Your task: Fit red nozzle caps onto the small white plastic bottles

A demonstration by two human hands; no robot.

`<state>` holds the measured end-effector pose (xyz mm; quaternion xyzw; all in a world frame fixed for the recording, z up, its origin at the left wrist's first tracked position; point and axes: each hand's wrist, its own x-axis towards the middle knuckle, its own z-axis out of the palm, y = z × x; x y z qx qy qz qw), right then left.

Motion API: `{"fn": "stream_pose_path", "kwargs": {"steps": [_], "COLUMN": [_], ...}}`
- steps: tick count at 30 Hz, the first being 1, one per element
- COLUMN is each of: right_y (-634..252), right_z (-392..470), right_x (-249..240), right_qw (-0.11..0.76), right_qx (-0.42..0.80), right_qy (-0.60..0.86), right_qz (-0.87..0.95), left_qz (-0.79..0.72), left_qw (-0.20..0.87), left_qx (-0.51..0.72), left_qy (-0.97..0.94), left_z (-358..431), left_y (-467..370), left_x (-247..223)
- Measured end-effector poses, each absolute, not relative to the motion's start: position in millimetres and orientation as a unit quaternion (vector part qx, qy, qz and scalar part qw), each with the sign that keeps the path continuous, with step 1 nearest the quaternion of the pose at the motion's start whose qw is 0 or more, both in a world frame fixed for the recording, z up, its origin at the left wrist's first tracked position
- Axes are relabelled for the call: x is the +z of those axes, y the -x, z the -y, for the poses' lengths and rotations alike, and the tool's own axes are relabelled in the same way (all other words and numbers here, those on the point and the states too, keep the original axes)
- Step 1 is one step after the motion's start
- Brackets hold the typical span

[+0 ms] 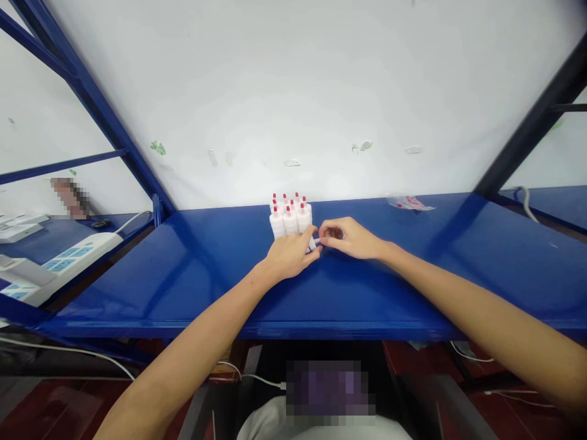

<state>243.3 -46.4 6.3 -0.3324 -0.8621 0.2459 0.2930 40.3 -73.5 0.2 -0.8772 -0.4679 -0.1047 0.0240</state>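
Note:
My left hand (291, 253) is wrapped round a small white squeeze bottle (311, 244) that lies tilted with its nozzle toward the right. The thumb and forefinger of my right hand (351, 238) are pinched at the nozzle's tip. Whether a red cap sits between those fingers I cannot make out. Just behind my left hand, several white squeeze bottles (290, 221) with red tips stand upright in a tight group. Part of the held bottle is hidden by my left fingers.
The blue tabletop (220, 269) reaches back to a white wall. A clear plastic bag (410, 203) with red bits inside lies at the back right. Blue metal posts (123, 134) frame both sides. At the left are a white power strip (76, 260) and cables.

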Motion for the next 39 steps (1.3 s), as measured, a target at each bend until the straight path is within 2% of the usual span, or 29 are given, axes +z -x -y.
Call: {"fn": "stream_pose_path", "kwargs": {"steps": [6, 10, 15, 18, 21, 24, 32, 36, 39], "right_y": [-245, -251, -263, -274, -284, -288, -249, -236, -236], "right_z": [36, 26, 15, 7, -1, -2, 38, 52, 53], "right_x": [-3, -4, -6, -11, -13, -10, 7, 7, 5], "right_qw": [0.348, 0.371, 0.262, 0.206, 0.202, 0.234, 0.316, 0.279, 0.229], "right_qx": [0.286, 0.185, 0.031, -0.001, -0.011, -0.009, 0.076, 0.118, 0.087], "right_qy": [0.362, 0.445, 0.594, 0.637, 0.654, 0.636, 0.468, 0.391, 0.343], "right_qz": [0.816, 0.794, 0.76, 0.743, 0.729, 0.735, 0.822, 0.869, 0.907], "left_qz": [0.474, 0.473, 0.469, 0.459, 0.444, 0.431, 0.425, 0.418, 0.417], "left_qw": [-0.004, 0.012, 0.008, 0.001, -0.003, -0.003, -0.029, -0.045, -0.034], "left_qx": [-0.137, -0.136, -0.149, -0.147, -0.143, -0.14, -0.173, -0.19, -0.178], "left_qy": [0.87, 0.87, 0.87, 0.876, 0.884, 0.891, 0.888, 0.887, 0.891], "left_z": [71, 69, 67, 67, 67, 67, 65, 65, 67], "left_y": [-39, -39, -38, -38, -37, -36, -35, -36, -37], "left_x": [-1, -2, -3, -4, -4, -5, -8, -8, -7]}}
